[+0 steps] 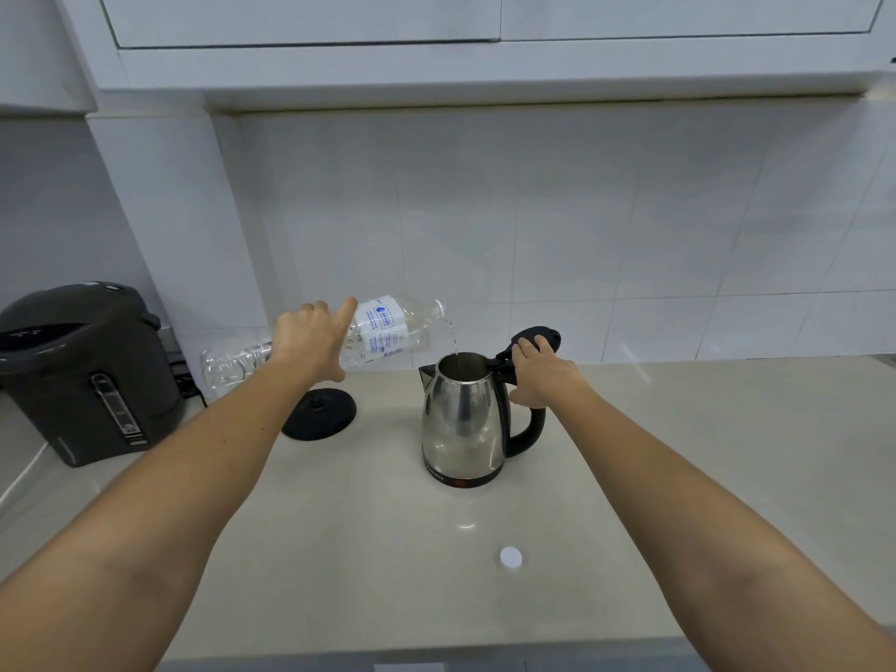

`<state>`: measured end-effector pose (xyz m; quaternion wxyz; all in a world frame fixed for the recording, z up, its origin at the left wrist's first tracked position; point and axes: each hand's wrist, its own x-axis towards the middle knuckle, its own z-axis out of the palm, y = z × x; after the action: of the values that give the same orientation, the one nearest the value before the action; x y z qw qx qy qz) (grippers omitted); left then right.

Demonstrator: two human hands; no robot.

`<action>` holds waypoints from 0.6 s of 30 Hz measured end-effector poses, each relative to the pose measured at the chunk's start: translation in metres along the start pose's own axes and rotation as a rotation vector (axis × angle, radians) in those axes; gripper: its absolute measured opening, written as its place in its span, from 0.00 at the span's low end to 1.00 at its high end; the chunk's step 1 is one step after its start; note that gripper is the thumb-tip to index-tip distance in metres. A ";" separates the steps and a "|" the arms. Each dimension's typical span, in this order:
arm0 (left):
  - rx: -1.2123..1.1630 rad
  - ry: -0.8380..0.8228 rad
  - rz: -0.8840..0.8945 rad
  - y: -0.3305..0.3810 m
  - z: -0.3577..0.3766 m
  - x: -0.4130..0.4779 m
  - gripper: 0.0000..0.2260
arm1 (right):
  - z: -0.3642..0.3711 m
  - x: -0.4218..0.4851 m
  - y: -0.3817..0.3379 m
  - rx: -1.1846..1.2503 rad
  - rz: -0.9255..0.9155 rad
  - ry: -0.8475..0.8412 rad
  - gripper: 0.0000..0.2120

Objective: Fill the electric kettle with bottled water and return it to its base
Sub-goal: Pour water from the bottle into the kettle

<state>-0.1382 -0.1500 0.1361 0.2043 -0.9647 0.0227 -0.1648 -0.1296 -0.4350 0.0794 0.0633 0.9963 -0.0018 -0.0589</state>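
Note:
A steel electric kettle [463, 419] with a black handle stands on the counter, off its base, its black lid [538, 338] flipped up. My right hand [540, 373] grips the top of the handle and holds the lid back. My left hand [312, 339] holds a clear plastic water bottle [388, 332] almost level, its mouth over the kettle's opening. A thin stream of water [453, 339] falls into the kettle. The round black kettle base [322, 413] lies on the counter to the kettle's left, below my left wrist.
A dark grey hot-water dispenser [85, 375] stands at the far left against the wall. The bottle's white cap [510, 557] lies on the pale counter [679, 453] near the front. A tiled wall rises behind, with white cabinets overhead.

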 end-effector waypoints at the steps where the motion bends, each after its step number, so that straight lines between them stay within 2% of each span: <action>1: -0.004 0.001 0.001 0.000 0.000 0.000 0.39 | 0.000 0.000 0.000 0.000 0.001 -0.001 0.37; 6: -0.026 0.007 -0.001 0.002 0.006 0.000 0.38 | 0.001 0.000 0.000 -0.006 0.003 0.003 0.37; 9: -0.118 0.006 -0.027 0.004 0.012 0.000 0.38 | 0.002 0.000 0.000 0.004 0.002 0.008 0.37; 13: -0.356 0.010 -0.093 0.011 0.024 -0.002 0.36 | 0.003 0.001 0.000 -0.002 -0.002 0.011 0.37; 18: -0.777 0.114 -0.260 0.024 0.049 -0.017 0.38 | 0.005 0.001 0.000 -0.029 -0.003 0.026 0.37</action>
<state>-0.1373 -0.1515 0.0793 -0.1992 -0.9542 -0.0275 -0.2216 -0.1288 -0.4359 0.0743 0.0775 0.9959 0.0015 -0.0459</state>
